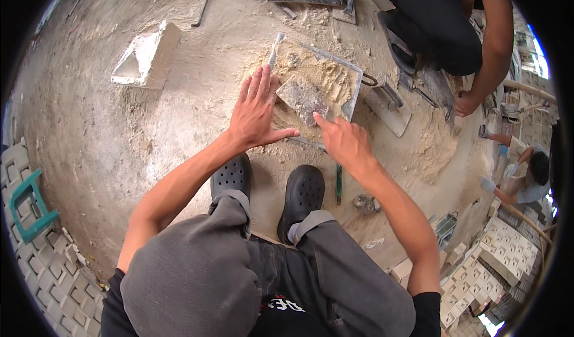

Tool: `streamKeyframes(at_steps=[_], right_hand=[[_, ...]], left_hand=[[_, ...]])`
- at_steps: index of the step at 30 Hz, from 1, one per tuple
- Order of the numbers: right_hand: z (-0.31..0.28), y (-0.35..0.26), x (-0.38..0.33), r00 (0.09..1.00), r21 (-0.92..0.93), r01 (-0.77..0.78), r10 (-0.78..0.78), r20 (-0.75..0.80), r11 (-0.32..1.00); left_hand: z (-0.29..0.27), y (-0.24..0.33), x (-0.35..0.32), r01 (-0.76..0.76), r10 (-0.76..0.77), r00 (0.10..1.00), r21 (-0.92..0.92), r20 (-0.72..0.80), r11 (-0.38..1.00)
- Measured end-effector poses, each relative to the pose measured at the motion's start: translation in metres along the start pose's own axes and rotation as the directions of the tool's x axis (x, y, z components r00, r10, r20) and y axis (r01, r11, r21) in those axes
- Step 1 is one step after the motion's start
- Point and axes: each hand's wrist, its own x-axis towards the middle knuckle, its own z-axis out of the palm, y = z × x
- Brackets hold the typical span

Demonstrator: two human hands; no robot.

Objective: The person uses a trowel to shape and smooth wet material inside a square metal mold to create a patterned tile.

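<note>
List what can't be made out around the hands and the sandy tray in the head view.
- Tray: near edge hidden behind right hand and left hand.
- Grey slab: underside buried in sand.
- Green rod: upper end hidden by right wrist.
- Second person: cut off by top edge.

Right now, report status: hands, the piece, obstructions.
Left hand open, fingers spread beside the grey slab. Right hand fingertip touching slab's near edge. Slab lies on sandy tray. Trowel right of tray.
</note>
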Motion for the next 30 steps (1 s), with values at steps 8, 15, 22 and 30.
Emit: streamKeyframes(at_steps=[8,15,22,30], right_hand=[[-0.029,0.009,0.017,0.973,0.271,-0.231,0.219,0.074,0.935],[-0.013,-0.044,-0.004,0.676,0.594,-0.704,0.623,0.394,0.388],[0.01,-0.073,0.019,0.677,0.63,-0.661,0.687,0.265,0.409],[-0.003,-0.067,0.093,0.788,0.512,-0.582,0.593,0.165,0.631]], left_hand=[[-0.005,-0.001,0.005,0.093,-0.095,0.994,-0.047,-0.058,0.995],[0.009,0.006,0.011,0.011,-0.014,0.999,-0.057,-0.047,0.998],[0.015,-0.03,0.07,-0.118,0.1,0.986,-0.13,-0.134,0.985],[0.023,-0.066,0.066,0.196,-0.271,0.962,-0.777,0.034,0.599]])
